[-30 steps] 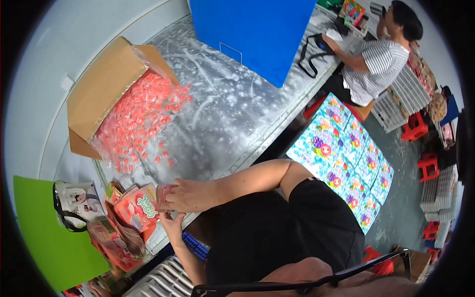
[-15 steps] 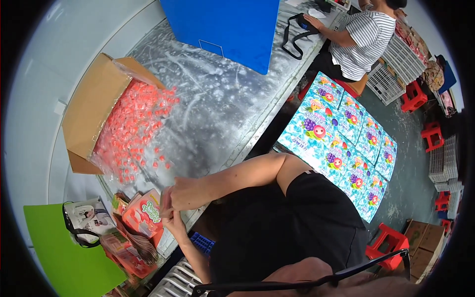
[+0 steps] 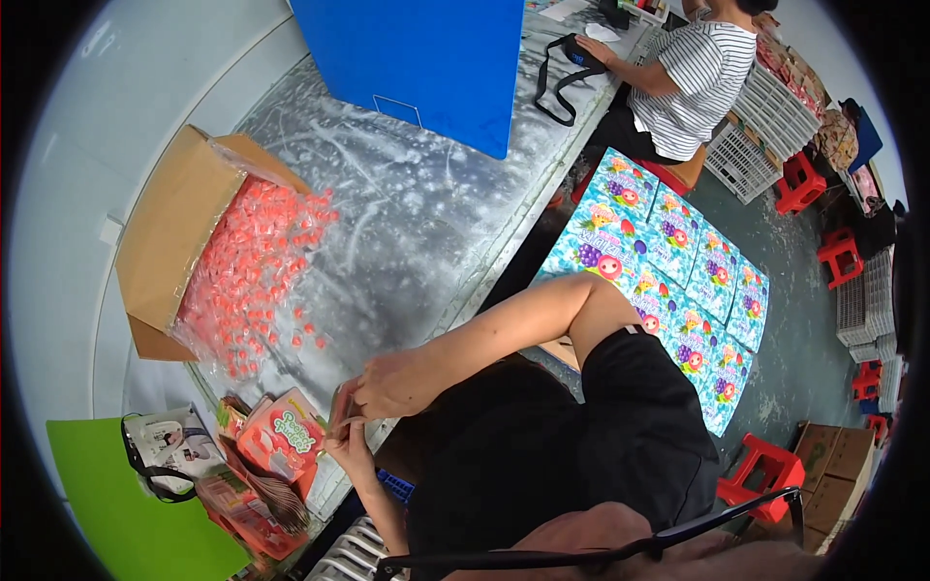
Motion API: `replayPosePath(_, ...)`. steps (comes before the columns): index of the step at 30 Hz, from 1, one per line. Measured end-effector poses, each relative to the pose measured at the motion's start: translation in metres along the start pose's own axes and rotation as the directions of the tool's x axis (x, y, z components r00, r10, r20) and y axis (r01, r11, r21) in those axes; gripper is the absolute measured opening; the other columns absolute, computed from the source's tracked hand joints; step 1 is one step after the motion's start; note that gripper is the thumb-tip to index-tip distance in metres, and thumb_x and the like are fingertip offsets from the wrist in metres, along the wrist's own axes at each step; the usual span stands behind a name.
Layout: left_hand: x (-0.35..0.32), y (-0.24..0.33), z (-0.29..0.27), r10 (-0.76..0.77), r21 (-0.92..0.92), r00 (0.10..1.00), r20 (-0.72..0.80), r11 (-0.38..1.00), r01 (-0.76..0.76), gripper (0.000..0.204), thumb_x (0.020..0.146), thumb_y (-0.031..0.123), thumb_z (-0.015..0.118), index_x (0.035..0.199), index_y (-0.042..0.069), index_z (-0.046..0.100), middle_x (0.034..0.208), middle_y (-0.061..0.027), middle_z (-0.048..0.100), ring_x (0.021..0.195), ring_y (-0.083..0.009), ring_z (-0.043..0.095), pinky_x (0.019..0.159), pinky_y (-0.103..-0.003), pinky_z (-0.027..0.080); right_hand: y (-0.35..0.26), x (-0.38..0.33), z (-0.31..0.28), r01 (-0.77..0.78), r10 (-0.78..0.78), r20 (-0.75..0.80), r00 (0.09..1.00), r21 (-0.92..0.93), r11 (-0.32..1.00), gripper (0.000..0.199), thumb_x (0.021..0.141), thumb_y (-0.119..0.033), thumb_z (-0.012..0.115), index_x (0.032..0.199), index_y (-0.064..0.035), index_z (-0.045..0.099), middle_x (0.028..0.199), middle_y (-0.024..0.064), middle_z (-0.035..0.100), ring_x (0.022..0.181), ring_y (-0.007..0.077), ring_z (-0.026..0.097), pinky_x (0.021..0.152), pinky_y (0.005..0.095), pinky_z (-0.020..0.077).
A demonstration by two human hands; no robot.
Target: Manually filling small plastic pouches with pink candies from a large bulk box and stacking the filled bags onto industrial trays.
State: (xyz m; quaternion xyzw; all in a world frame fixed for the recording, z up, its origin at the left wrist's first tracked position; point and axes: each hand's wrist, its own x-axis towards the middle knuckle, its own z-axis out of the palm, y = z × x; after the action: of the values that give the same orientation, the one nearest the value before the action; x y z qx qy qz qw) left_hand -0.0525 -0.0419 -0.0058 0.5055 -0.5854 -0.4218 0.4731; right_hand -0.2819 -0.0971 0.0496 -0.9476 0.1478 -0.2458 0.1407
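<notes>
left hand (image 3: 353,449) and right hand (image 3: 389,384) together, both gripping pink packet (image 3: 340,409) | lettered pouch (image 3: 287,457) nearby: green-and-white print

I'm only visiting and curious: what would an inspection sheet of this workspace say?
Surface: grey table, marked with whitish streaks.
Things in hand: pink packet; pink pouches nearby; carton on its side, small red wrapped pieces spilling out.
Clutter: white bag with black strap; large blue panel.
Hands: right hand and left hand both on the packet.
Cables: nothing seen.
Surroundings: seated co-worker in stripes; red stool; fruit-printed packages.
</notes>
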Motion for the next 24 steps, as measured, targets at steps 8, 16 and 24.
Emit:
replayPosePath(8, 0.004, -0.010, 0.004, 0.052, 0.013, 0.998, -0.037, 0.999, -0.051, 0.006, 0.092, 0.002, 0.062, 0.092, -0.003, 0.065, 0.085, -0.0056, 0.066, 0.072, -0.0105, 0.061, 0.068, -0.026, 0.054, 0.005, 0.001, 0.000, -0.070, 0.068, 0.067, 0.995, 0.033, 0.997, 0.017, 0.084, -0.013, 0.058, 0.083, -0.0006, 0.068, 0.091, 0.0143, 0.071, 0.099, 0.0273, 0.067, 0.065, 0.0409, 0.0557)
replayPosePath(16, 0.009, 0.021, 0.020, 0.078, -0.029, 0.996, -0.035, 0.996, -0.079, 0.018, 0.094, 0.011, 0.065, 0.092, -0.006, 0.067, 0.082, -0.0076, 0.069, 0.077, -0.0132, 0.064, 0.069, -0.026, 0.051, 0.001, 0.012, -0.032, -0.163, 0.168, 0.326, 0.930, -0.044, 0.986, 0.016, 0.080, -0.013, 0.061, 0.078, 0.0000, 0.070, 0.088, 0.0146, 0.070, 0.078, 0.0326, 0.069, 0.065, 0.0416, 0.0550)
replayPosePath(24, 0.008, 0.034, 0.020, 0.044, -0.306, 0.979, -0.198, 0.946, -0.104, 0.022, 0.099, 0.017, 0.061, 0.099, -0.004, 0.067, 0.092, -0.0056, 0.068, 0.077, -0.0105, 0.060, 0.069, -0.024, 0.047, 0.014, 0.023, -0.024, -0.010, 0.022, -0.193, 0.981, 0.064, 0.998, 0.012, 0.080, -0.020, 0.062, 0.077, -0.0089, 0.066, 0.075, 0.0067, 0.066, 0.072, 0.0278, 0.067, 0.059, 0.0432, 0.0515)
